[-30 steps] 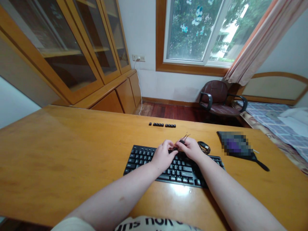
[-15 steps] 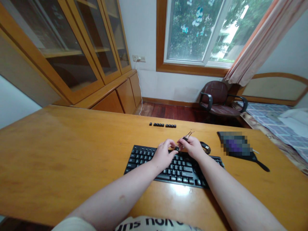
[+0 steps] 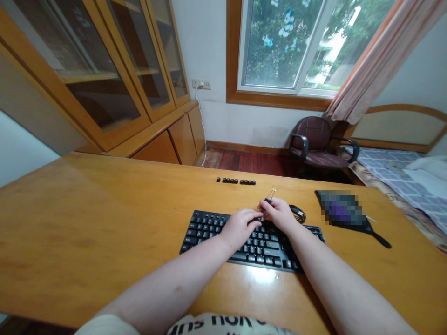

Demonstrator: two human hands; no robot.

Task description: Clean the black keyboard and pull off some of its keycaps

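A black keyboard (image 3: 206, 230) lies on the wooden desk, with both hands above its far edge. My right hand (image 3: 279, 215) grips a keycap puller (image 3: 268, 201) by its dark handle, and two thin wire prongs stick up past the fingers. Close beside it, my left hand (image 3: 240, 227) pinches a small black keycap (image 3: 257, 219) between thumb and fingers. The fingertips of the two hands nearly meet, so part of the puller is hidden. Several loose keycaps (image 3: 230, 181) form a row near the desk's far edge.
A coiled black cable (image 3: 298, 214) lies just behind the keyboard's right part. Farther right is a dark pouch (image 3: 363, 225) with a strap. A glass-door cabinet (image 3: 139, 109) stands left, and an office chair (image 3: 316, 139) is beyond the desk (image 3: 104, 223).
My left hand has shifted slightly right, its fingers closing over the keycap, which now shows less. The puller's prongs in my right hand have tilted a little to the left.
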